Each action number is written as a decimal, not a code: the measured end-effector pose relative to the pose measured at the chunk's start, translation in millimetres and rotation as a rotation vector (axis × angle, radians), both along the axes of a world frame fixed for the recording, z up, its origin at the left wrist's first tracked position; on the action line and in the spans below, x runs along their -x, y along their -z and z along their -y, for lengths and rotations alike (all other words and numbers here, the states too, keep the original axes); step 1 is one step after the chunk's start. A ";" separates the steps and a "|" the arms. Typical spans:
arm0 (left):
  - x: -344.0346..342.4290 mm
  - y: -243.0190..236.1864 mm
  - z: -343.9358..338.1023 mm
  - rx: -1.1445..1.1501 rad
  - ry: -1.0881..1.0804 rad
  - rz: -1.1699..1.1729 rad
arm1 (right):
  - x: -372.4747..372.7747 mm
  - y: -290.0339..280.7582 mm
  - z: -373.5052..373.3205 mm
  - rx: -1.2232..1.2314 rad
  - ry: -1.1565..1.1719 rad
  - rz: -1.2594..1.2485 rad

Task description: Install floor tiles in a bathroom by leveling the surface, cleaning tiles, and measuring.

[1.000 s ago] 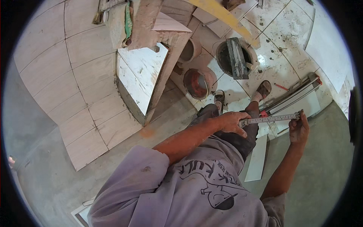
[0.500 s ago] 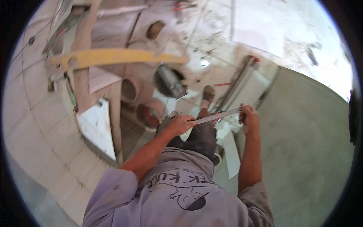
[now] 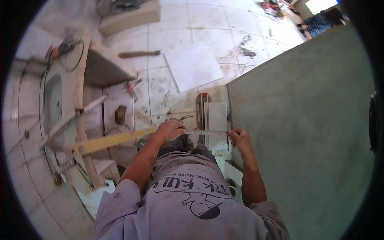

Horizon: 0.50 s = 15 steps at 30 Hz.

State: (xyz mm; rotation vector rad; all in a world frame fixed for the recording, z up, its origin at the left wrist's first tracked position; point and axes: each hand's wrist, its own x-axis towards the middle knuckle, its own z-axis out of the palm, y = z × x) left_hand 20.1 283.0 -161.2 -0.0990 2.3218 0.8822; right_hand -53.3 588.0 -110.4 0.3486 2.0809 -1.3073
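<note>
A pale measuring tape [image 3: 206, 132] with dark markings stretches almost level between my two hands, in front of my lap. My left hand [image 3: 171, 130] is closed around its left end, and the tape's case, if any, is hidden by the fingers. My right hand [image 3: 241, 140] pinches the other end between thumb and fingers, close beside the grey-green wall [image 3: 300, 112]. Beneath the tape lies a manual tile cutter [image 3: 203, 106] with metal rails, and a white tile strip [image 3: 217, 116] rests against its right side.
A long yellow bar [image 3: 108, 143] with holes reaches from the left toward my left hand. Beyond stand a concrete counter [image 3: 80, 76] with a basin [image 3: 53, 98] and an orange power tool [image 3: 60, 50]. A white tile [image 3: 194, 66] and a wooden-handled tool [image 3: 139, 54] lie on the floor.
My view has swung, bringing the wall and far floor more into sight. The tape, earlier slanting up to the right, is now nearly level, with both hands still holding it.
</note>
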 end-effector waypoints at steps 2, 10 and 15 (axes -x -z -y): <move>30.3 -1.8 8.6 -0.028 0.090 0.005 | 2.5 0.7 -2.9 -0.007 0.040 0.027; 170.8 1.6 57.7 0.037 0.387 -0.009 | 62.9 21.2 29.1 0.016 0.407 0.099; 264.8 -14.0 122.9 0.190 0.421 0.029 | 115.5 33.8 93.0 0.058 0.437 0.137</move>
